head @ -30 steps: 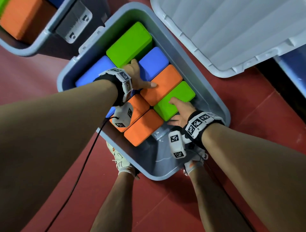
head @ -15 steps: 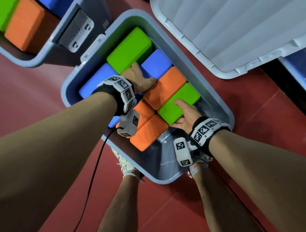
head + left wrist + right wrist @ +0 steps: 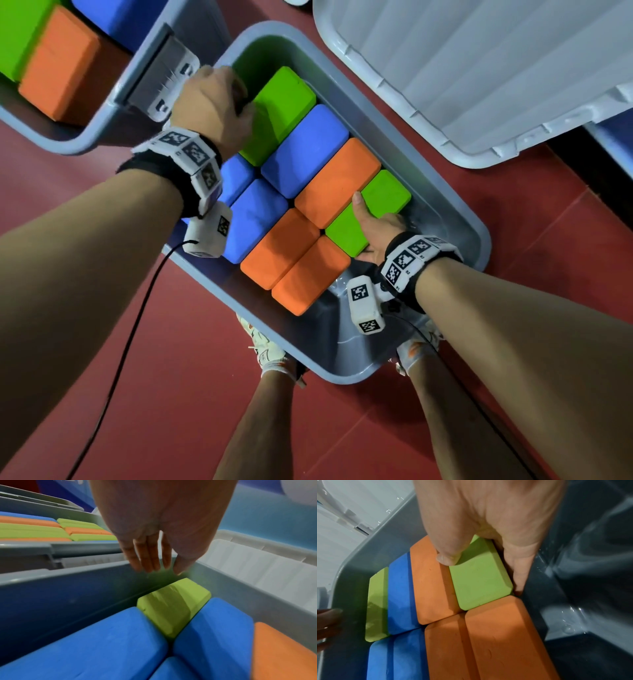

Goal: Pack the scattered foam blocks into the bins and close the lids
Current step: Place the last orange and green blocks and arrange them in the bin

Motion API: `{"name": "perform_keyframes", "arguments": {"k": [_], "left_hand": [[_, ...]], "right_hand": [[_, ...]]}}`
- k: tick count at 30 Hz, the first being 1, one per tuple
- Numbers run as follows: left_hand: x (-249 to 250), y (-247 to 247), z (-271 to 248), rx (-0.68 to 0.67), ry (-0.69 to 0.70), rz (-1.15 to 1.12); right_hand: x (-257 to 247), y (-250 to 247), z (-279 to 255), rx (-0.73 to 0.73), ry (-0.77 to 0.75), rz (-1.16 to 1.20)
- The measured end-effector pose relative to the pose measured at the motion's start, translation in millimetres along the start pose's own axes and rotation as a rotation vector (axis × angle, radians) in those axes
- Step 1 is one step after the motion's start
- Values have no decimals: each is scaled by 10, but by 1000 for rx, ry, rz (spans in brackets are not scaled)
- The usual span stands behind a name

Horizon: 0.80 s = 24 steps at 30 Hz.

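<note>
Currently, my right hand (image 3: 378, 229) clamps the near green foam block (image 3: 370, 212), thumb on its matte top, fingers down its side, against the grey plastic bin (image 3: 455, 219) wall. My left hand (image 3: 210, 106), fingers straight and together, hovers over the far green block (image 3: 281, 109).

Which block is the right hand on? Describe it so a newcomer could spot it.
In the open grey bin at centre, look to the row by the white lid. The green block beside the orange block lies under the right hand; the other green block sits at the row's far end.
</note>
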State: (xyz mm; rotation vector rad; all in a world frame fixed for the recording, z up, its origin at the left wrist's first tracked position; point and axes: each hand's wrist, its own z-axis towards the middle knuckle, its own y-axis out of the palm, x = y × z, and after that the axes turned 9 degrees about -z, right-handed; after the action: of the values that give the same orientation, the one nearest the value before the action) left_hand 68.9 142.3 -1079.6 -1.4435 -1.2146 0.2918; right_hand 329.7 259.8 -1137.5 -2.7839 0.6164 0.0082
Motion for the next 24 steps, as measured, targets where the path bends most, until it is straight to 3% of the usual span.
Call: {"name": "perform_keyframes", "arguments": {"k": [3, 7, 14, 18, 24], "left_hand": [[-200, -73, -27, 112, -21, 67], [-376, 19, -19, -35, -180, 2], [-385, -32, 26, -64, -136, -19], [-378, -44, 60, -100, -150, -18], [-390, 49, 21, -49, -137, -41]], "right_hand": [[38, 24, 65, 15, 0, 41], [103, -3, 158, -34, 10, 159], [67, 154, 42, -50, -65, 289], [134, 106, 190, -14, -26, 207], [213, 150, 189, 32, -61, 217]]}}
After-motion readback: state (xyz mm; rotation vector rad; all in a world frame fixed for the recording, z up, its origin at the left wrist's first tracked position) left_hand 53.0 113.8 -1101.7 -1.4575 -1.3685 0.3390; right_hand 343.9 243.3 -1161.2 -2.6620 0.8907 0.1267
